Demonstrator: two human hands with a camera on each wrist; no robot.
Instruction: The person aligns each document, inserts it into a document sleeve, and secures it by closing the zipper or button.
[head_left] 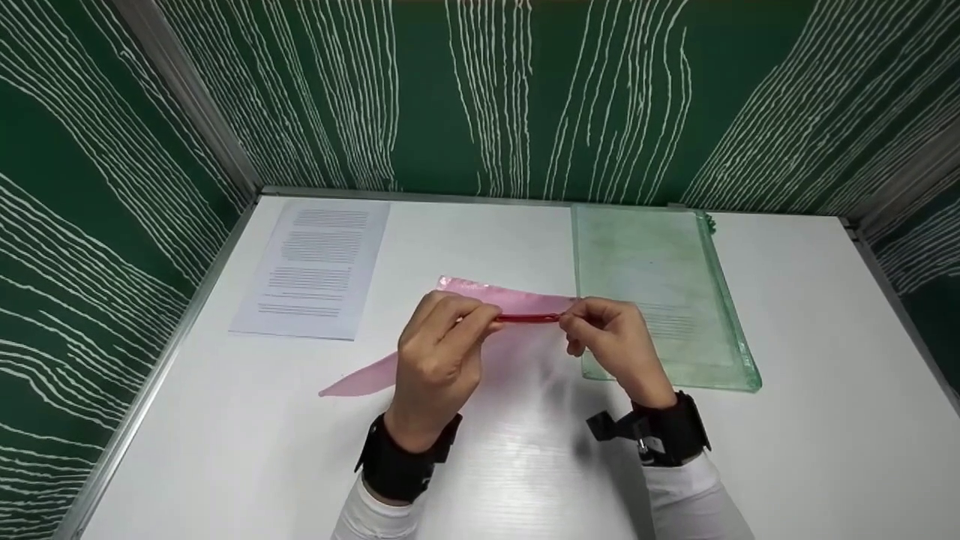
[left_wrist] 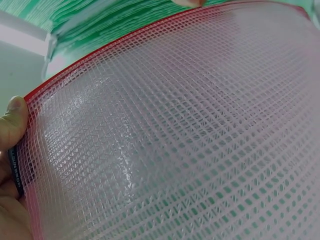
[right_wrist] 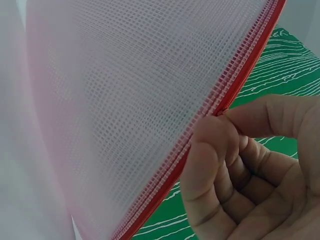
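Observation:
A pink mesh zipper pouch [head_left: 525, 301] is held up between both hands, with its red zipper [head_left: 529, 318] along the upper edge. My left hand [head_left: 439, 356] grips one end of that edge. In the left wrist view the thumb [left_wrist: 15, 122] presses on the pouch's corner beside a dark label [left_wrist: 16, 172]. My right hand [head_left: 619, 341] pinches the zipper near its other end; the right wrist view shows thumb and forefinger meeting at the red strip [right_wrist: 230, 95]. Whether they hold the pull tab is hidden by the fingertips.
A printed sheet of paper [head_left: 307, 270] lies at the back left of the white table [head_left: 510, 472]. At the right is a green zipper pouch [head_left: 652, 262] with a printed sheet showing inside. Green walls with white lines [head_left: 420, 97] stand behind and at the sides.

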